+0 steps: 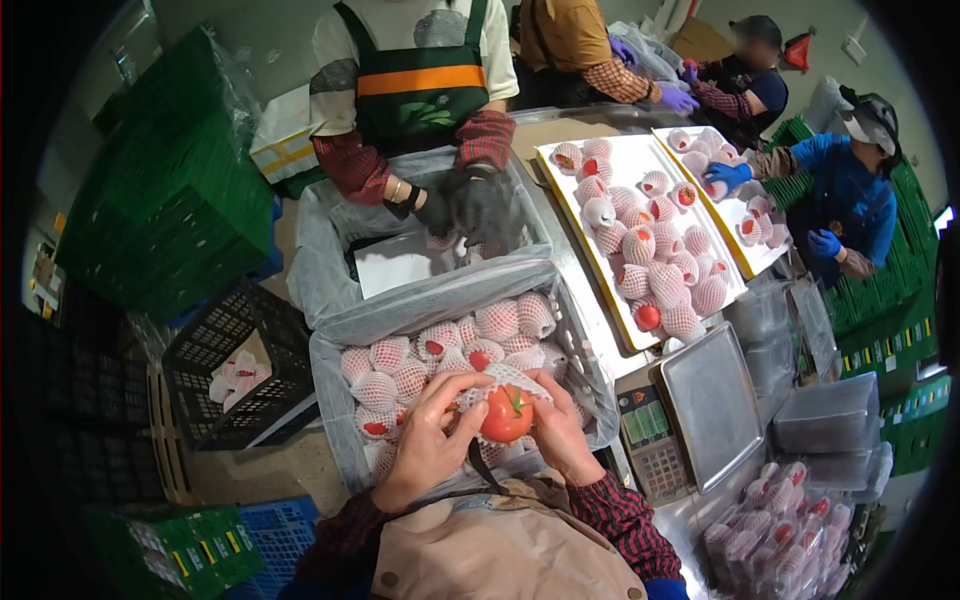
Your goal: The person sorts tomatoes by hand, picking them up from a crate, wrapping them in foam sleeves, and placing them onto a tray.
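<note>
A red tomato (508,416) with a green calyx is held between my two hands, over a lined crate. My left hand (432,440) grips its left side with thumb and fingers. From the other side, my right hand (562,432) closes on the tomato's right edge. A white foam net sleeve (512,378) is bunched behind the tomato, near the fingertips of both hands. Below them, the plastic-lined crate (332,400) holds many net-wrapped tomatoes (410,380), some showing red through the open ends. My fingers partly hide the sleeve.
Across from me, a person's black-gloved hands (455,212) work in a second lined crate (318,235). Trays of wrapped tomatoes (668,285) lie at the right, beyond a weighing scale (715,405). Packed clear boxes (780,530) stand at lower right; a black basket (215,335) is at left.
</note>
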Available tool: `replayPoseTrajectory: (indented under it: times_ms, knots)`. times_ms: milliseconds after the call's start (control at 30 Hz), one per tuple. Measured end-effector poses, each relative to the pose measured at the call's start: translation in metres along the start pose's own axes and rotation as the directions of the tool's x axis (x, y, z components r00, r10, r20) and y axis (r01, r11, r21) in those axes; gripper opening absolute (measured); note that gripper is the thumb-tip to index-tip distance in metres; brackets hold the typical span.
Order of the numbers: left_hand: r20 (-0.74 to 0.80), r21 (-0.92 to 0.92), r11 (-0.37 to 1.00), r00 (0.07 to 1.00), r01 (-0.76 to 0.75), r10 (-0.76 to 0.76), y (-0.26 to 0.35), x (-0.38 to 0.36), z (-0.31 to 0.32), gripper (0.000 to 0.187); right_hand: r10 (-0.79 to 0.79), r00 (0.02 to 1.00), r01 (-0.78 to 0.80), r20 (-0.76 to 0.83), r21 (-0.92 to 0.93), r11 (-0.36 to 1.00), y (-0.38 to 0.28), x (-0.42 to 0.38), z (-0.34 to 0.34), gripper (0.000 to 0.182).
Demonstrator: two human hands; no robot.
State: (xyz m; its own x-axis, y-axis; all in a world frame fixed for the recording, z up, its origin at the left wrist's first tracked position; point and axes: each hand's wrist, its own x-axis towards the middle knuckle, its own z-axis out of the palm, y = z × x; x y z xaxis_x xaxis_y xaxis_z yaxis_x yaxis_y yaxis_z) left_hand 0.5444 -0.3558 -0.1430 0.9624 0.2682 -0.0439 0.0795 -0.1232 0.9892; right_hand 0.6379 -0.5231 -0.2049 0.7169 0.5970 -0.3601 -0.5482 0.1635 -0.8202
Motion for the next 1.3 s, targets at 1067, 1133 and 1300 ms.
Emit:
replayPoseTrajectory:
  times_ms: [1067,1133,1300]
  knots:
    - [-0.82,0.374,0.924,0.493,0.076,0.291,-0.141,-0.058,-0.223,0.038,-0.138,0.949,0.314,0.282,-0.846,0.431,-0.01,-0.016,0.042,0.017]
    - [-0.681,0.336,0.942,0.692,0.006,0.238,-0.121,-0.04,-0.165,0.022,-0.122,0.956,0.293,0.267,-0.844,0.45,-0.007,-0.016,0.043,0.017]
    - [-0.386,0.75,0.584,0.923,0.311,0.003,-0.157,-0.03,-0.089,0.057,-0.153,0.909,0.415,0.387,-0.817,0.401,-0.001,-0.017,0.038,0.02]
